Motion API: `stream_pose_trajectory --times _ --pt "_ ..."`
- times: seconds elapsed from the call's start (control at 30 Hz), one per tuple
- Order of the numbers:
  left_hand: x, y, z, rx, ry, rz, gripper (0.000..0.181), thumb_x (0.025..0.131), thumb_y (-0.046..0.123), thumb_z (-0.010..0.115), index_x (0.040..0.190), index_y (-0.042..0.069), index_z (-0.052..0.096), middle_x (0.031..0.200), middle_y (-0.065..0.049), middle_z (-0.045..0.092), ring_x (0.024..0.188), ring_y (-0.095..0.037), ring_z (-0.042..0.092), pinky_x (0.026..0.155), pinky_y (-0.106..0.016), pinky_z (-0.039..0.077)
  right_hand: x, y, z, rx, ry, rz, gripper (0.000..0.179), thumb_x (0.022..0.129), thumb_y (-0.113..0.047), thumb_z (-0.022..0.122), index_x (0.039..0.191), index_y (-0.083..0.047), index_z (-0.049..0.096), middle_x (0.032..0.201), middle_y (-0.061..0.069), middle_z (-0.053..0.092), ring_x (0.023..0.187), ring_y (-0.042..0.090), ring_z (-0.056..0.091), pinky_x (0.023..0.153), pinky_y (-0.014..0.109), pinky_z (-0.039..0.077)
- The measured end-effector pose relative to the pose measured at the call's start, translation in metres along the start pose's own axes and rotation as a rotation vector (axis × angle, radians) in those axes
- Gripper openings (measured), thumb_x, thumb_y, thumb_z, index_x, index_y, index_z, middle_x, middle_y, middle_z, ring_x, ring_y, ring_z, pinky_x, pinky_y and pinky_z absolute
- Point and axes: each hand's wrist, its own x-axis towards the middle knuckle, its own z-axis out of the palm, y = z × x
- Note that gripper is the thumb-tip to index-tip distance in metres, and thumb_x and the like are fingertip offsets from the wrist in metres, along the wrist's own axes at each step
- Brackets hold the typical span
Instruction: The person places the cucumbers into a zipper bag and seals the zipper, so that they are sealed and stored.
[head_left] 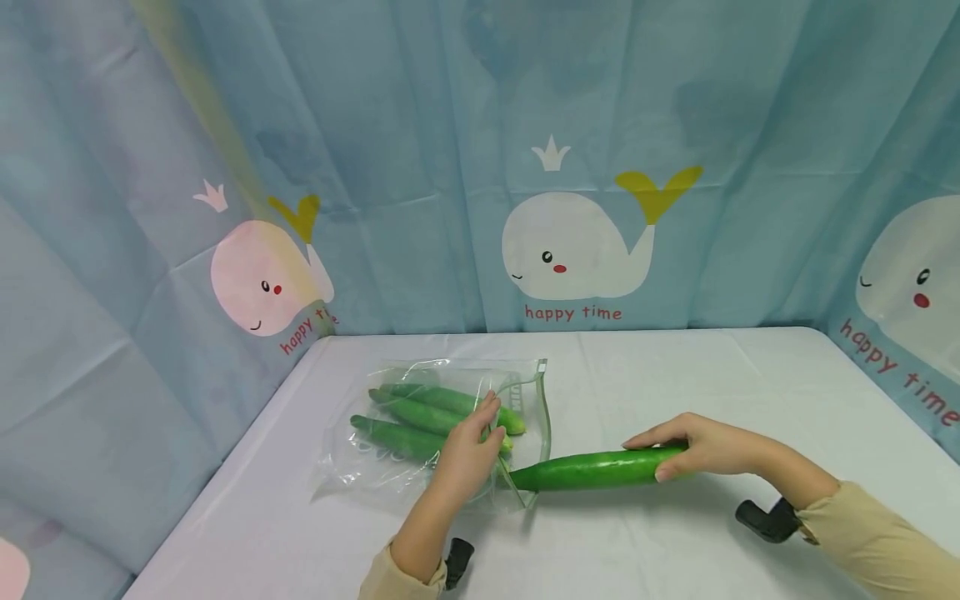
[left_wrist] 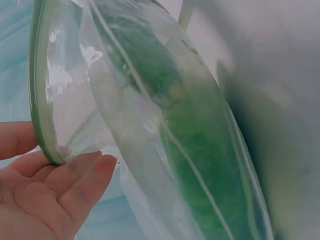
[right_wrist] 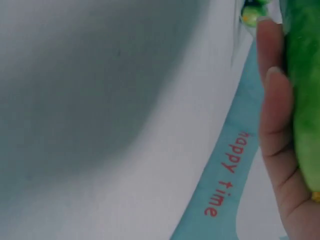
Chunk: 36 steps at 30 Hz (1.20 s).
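A clear zip bag (head_left: 341, 467) with a green zip edge lies on its side, its mouth facing right. Three green cucumbers (head_left: 405, 439) show through its plastic. At the mouth, my left hand (head_left: 467, 460) holds the bag's rim; in the left wrist view its fingers (left_wrist: 82, 187) grip the green zip edge (left_wrist: 34, 95). My right hand (head_left: 705, 446) grips another cucumber (head_left: 592, 472) from above by its right end. That cucumber lies nearly level, its left tip at the bag's opening. The right wrist view shows fingers (right_wrist: 277, 115) along its side.
A white cloth covers the table (head_left: 637, 550). Behind and beside it hangs a blue curtain (head_left: 405, 250) printed with whales. Dark wrist devices (head_left: 768, 521) sit below both wrists.
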Motion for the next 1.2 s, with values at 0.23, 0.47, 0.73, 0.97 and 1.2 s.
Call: stream_pose_trajectory --times 0.23,0.47,0.73,0.97,1.2 --pt "-0.002 0.001 -0.001 -0.017 -0.004 -0.003 0.047 0.099 0.012 0.052 0.144 -0.001 0.043 0.156 -0.01 0.03 0.14 -0.036 0.03 0.112 -0.057 0.025 0.015 0.002 0.012 0.049 0.01 0.014 0.037 0.095 -0.01 0.061 0.127 0.008 0.059 0.123 0.004 0.065 0.1 0.005 0.059 0.078 0.024 0.053" --pt "-0.002 0.002 0.0 -0.003 0.003 0.003 0.046 0.099 0.011 0.053 0.143 -0.002 0.044 0.155 -0.011 0.031 0.138 -0.037 0.034 0.111 -0.057 0.027 0.029 -0.001 0.025 0.24 -0.031 0.101 0.046 0.093 -0.011 0.063 0.132 0.01 0.052 0.125 0.021 0.06 0.099 0.013 0.062 0.075 0.033 0.057" --pt "0.001 0.0 0.002 0.006 0.006 0.002 0.046 0.099 0.011 0.053 0.143 -0.002 0.044 0.155 -0.011 0.032 0.138 -0.035 0.035 0.111 -0.055 0.029 0.036 -0.001 0.037 0.345 -0.076 0.125 0.041 0.098 -0.014 0.056 0.134 0.004 0.053 0.111 0.018 0.062 0.076 0.022 0.066 0.054 0.026 0.053" --pt "0.0 0.0 0.003 -0.045 0.005 -0.001 0.047 0.099 0.007 0.052 0.143 -0.004 0.042 0.155 -0.014 0.03 0.136 -0.036 0.036 0.111 -0.052 0.03 0.041 -0.001 0.048 0.441 -0.097 0.167 0.042 0.105 -0.023 0.043 0.136 0.004 0.05 0.104 0.017 0.061 0.063 0.014 0.061 0.048 0.021 0.047" --pt "0.0 0.001 0.003 -0.061 -0.002 0.007 0.046 0.099 0.006 0.051 0.143 -0.006 0.042 0.155 -0.017 0.029 0.138 -0.037 0.034 0.111 -0.051 0.03 0.047 -0.003 0.054 0.568 -0.086 0.214 0.047 0.101 -0.022 0.05 0.135 0.01 0.047 0.106 0.014 0.059 0.06 0.01 0.054 0.049 0.019 0.042"
